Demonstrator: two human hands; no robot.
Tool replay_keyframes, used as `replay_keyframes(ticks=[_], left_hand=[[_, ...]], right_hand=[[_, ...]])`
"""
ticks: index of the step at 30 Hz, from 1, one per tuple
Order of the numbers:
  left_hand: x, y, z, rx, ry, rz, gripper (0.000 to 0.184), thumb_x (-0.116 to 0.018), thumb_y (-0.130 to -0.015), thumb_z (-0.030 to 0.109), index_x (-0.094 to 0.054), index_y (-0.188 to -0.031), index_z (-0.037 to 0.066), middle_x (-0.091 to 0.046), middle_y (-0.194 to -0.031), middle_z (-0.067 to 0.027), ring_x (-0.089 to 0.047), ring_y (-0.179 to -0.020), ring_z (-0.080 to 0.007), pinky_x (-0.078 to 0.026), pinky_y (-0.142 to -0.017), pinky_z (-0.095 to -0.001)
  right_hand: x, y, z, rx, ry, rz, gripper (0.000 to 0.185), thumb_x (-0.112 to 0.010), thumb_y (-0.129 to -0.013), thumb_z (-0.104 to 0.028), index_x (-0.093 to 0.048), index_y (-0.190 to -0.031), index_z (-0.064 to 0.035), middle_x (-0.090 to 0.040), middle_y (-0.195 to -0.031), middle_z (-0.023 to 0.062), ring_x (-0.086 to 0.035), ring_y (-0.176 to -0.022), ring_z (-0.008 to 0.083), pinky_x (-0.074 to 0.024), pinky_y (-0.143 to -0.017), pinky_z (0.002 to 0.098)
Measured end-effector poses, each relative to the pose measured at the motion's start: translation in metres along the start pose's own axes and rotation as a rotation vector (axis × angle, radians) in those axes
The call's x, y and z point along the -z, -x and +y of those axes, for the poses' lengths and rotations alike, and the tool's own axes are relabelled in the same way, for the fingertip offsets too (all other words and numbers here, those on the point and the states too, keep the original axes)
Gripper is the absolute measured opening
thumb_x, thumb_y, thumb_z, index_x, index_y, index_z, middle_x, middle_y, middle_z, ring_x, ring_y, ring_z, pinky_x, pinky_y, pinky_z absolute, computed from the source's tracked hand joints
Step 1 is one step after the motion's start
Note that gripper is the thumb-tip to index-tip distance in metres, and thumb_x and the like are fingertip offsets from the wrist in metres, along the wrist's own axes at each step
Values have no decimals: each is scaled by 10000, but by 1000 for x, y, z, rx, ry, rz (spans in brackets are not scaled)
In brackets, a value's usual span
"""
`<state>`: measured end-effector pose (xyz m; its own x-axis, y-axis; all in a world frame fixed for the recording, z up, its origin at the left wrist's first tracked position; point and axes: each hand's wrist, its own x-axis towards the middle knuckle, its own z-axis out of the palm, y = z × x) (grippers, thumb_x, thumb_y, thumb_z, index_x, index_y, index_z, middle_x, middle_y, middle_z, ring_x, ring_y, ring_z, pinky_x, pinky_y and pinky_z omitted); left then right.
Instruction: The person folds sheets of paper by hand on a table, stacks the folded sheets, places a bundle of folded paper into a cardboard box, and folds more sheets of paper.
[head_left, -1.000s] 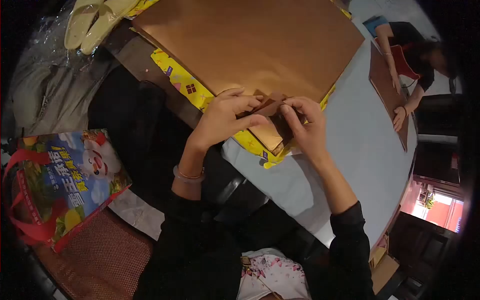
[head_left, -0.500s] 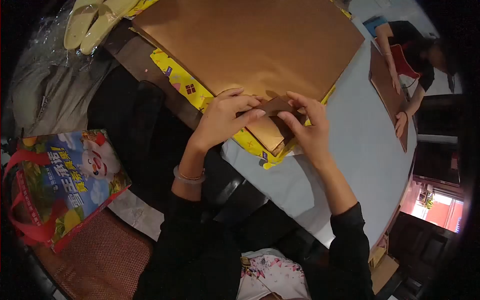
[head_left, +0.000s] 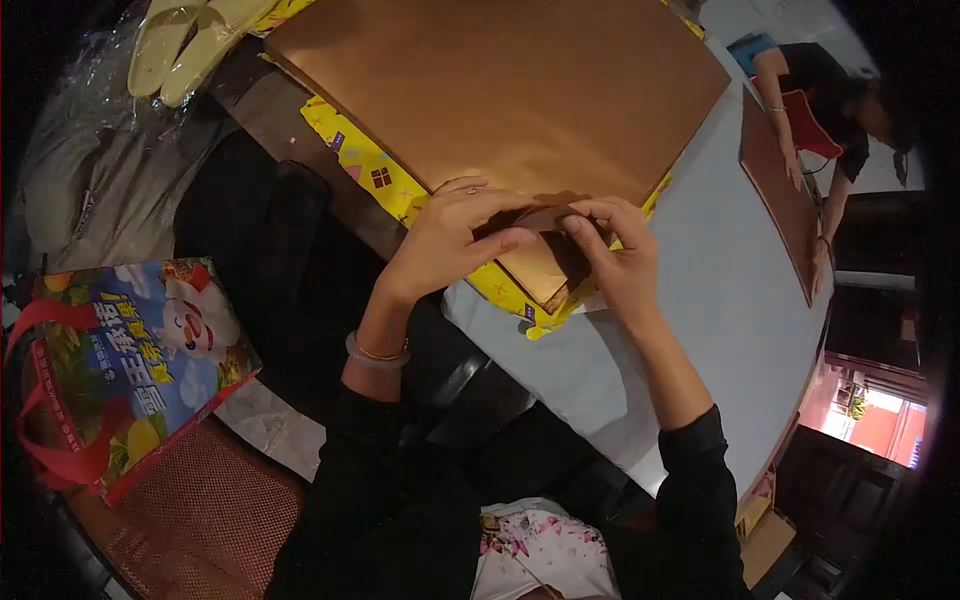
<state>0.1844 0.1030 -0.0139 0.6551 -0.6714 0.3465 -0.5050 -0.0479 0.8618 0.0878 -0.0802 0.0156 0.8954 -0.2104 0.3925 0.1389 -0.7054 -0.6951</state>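
Note:
A large flat brown sheet point(head_left: 500, 100) lies on yellow patterned paper point(head_left: 375, 178) at the top middle. At its near corner, my left hand point(head_left: 450, 238) and my right hand point(head_left: 618, 240) pinch a small dark brown sheet point(head_left: 542, 219) between thumbs and fingers, one at each end. Beneath that small sheet sits a gold-brown block or stack point(head_left: 537, 268), resting on the yellow paper. I cannot tell what the block is made of. My left fingertips are partly hidden behind the small sheet.
A pale table cover point(head_left: 715, 290) spreads to the right. A co-worker point(head_left: 820, 110) rests both hands on another brown sheet point(head_left: 775, 190). On the left are a colourful bag with red handles point(head_left: 140, 360), a mesh chair seat point(head_left: 210, 510) and yellow slippers point(head_left: 205, 50) on clear plastic.
The small brown sheet has tipped to a flatter angle, and my right thumb and fingers have closed in on its end. The co-worker's lower hand has slid along their sheet's edge.

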Motion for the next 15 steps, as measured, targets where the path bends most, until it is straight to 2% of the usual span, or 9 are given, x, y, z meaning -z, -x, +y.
replay_keyframes(ticks=[2, 5, 11, 12, 15], left_hand=[[-5, 2, -8, -174, -83, 81, 241, -696, -765, 147, -661, -980, 46, -670, -959, -87, -621, -930, -226, -433, -924, -379], [-4, 2, -7, -204, -173, 55, 243, -711, -748, 105, -662, -972, 24, -675, -1002, -99, -639, -939, -233, -431, -948, -387], [-4, 2, -3, -155, -138, 32, 241, -703, -758, 109, -663, -981, 24, -677, -994, -94, -642, -933, -239, -419, -960, -394], [-3, 1, -3, -140, -118, 34, 246, -703, -763, 119, -663, -986, 24, -678, -988, -93, -643, -929, -241, -415, -963, -392], [-2, 0, 3, -24, -148, -33, 379, -701, -767, 115, -615, -1129, 42, -641, -1103, -99, -574, -1080, -254, -381, -983, -368]], right_hand=[[3, -1, -5, -24, -49, -25, 97, -696, -769, -112, -673, -861, -90, -650, -829, 32, -583, -794, 193, -390, -765, 311], [5, 1, -6, -27, -58, -41, 97, -694, -768, -100, -674, -861, -86, -652, -832, 31, -587, -801, 194, -389, -772, 314], [6, 2, -6, 38, -26, -12, 98, -697, -764, -104, -672, -858, -90, -647, -823, 25, -586, -797, 190, -383, -768, 310], [6, 2, -6, -3, -34, -35, 99, -694, -767, -114, -673, -862, -95, -639, -821, 23, -580, -796, 194, -378, -767, 303], [9, 0, -7, 36, -49, -24, 100, -692, -770, -127, -673, -863, -94, -635, -812, 24, -574, -780, 198, -375, -763, 304]])
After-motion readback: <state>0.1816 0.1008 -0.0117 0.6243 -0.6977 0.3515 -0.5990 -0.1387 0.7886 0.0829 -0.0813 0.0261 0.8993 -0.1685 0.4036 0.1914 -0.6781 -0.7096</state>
